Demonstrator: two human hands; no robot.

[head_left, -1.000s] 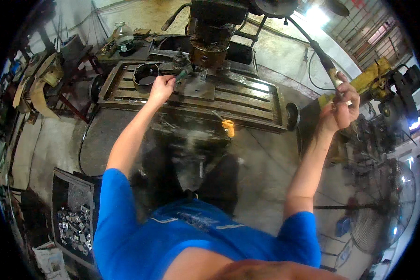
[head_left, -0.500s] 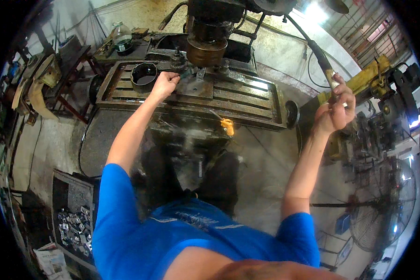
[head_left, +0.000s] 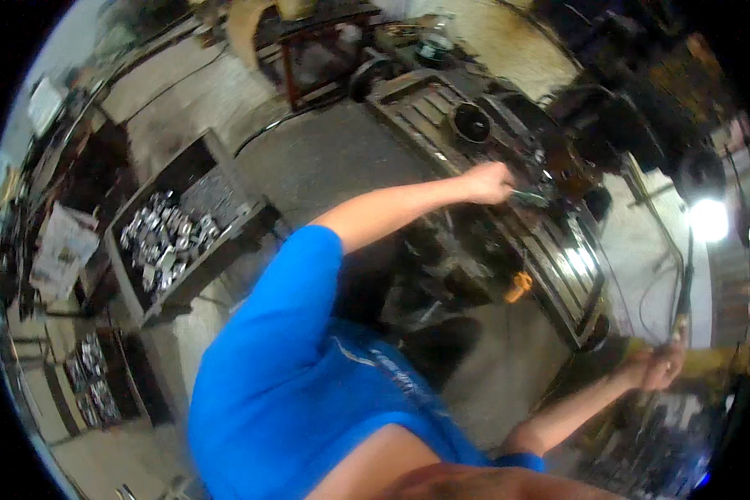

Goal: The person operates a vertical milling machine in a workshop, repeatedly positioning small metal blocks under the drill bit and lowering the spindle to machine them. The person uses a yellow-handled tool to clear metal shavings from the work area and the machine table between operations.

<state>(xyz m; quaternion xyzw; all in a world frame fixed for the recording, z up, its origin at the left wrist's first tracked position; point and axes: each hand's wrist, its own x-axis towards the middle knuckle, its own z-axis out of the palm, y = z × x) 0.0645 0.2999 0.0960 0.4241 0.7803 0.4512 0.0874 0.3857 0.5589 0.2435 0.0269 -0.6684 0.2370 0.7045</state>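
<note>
My left hand (head_left: 487,183) is closed over the machine's slotted table (head_left: 412,125). Out of its fingers sticks a small greenish tool (head_left: 529,198), perhaps a brush; blur hides its exact kind. Beside this hand, toward the far end of the table, stands a round pot (head_left: 472,122) with dark liquid in it. At the right, my right hand (head_left: 660,367) is wrapped round the end of a long lever (head_left: 685,296) that runs up to the machine. The dark machine head (head_left: 571,162) is just beyond the left hand, smeared by motion.
An orange object (head_left: 518,287) sits at the table's near edge. On my left stands an open metal bin (head_left: 217,150) with many small shiny metal pieces (head_left: 167,237). Beyond it lie newspapers (head_left: 62,246) and a second batch of metal pieces (head_left: 92,379). A jar (head_left: 433,46) stands behind the table.
The view has swung to the left and tilted, bringing the metal bin further in. My left hand still holds the greenish tool near the machine head; my right hand stays on the lever.
</note>
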